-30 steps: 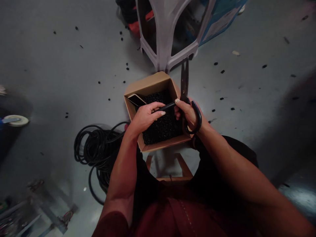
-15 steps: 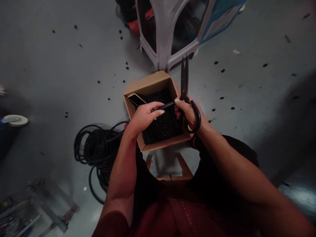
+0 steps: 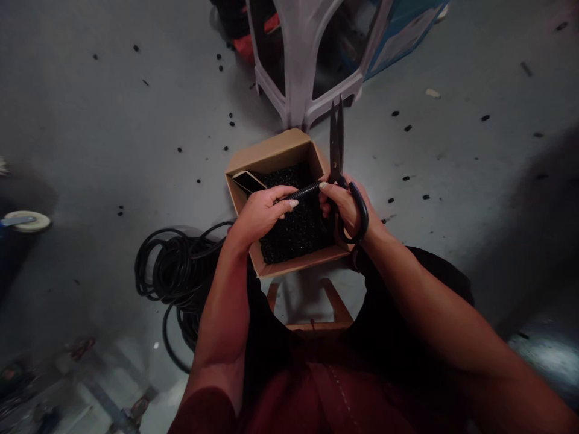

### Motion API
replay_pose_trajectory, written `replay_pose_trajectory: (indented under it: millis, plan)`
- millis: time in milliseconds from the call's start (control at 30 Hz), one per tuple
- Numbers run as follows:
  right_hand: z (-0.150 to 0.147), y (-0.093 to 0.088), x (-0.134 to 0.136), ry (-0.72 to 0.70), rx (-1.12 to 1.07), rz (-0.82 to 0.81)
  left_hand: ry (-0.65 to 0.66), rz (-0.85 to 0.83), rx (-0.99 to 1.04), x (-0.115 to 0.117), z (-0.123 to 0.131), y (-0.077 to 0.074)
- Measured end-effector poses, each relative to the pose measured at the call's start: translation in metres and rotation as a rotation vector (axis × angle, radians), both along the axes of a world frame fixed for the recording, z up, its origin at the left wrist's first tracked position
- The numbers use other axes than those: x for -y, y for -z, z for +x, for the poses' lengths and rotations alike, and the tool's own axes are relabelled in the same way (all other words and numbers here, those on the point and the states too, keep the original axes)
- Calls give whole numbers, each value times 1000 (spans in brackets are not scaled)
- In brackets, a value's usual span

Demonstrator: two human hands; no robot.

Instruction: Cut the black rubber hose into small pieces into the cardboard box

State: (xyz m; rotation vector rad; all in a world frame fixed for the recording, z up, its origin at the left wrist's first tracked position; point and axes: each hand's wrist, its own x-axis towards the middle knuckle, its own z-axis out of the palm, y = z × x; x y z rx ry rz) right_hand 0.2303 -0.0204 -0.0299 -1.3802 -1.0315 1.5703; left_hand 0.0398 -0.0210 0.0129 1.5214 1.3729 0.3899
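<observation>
My left hand [image 3: 260, 212] is closed around a black corrugated tube [image 3: 304, 191], held over an open cardboard box [image 3: 272, 155]. My right hand [image 3: 344, 205] grips large black scissors [image 3: 337, 141] through the handle loop, blades pointing away and almost together; its thumb and fingers touch the tube's free end. The box is filled with many small black cut pieces [image 3: 296, 232], and a dark phone-like slab [image 3: 249, 180] leans in its left corner. The tube runs down from my left hand toward a coil of black tubing [image 3: 174, 274] on the floor.
A white plastic stool [image 3: 301, 60] stands just behind the box. Several small black bits [image 3: 407, 128] are scattered over the grey floor. A wooden stool frame [image 3: 312, 304] is under my knees. Metal parts [image 3: 113, 404] lie at lower left, and a tape roll [image 3: 27, 220] at far left.
The view has shifted slightly. My hands, the tube and the scissors stay in nearly the same pose over the box.
</observation>
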Motion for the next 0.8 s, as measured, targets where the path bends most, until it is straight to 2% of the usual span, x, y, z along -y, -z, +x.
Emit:
replay_pose_trajectory:
  millis: [233, 533, 800]
  plan:
    - [2, -2, 1, 34, 16, 6, -32, 26, 23, 0, -1, 6]
    - [-4, -8, 0, 15, -58, -82, -8, 15, 31, 1, -2, 7]
    - [-3, -4, 2, -5, -133, -67, 0, 24, 26, 1, -2, 5]
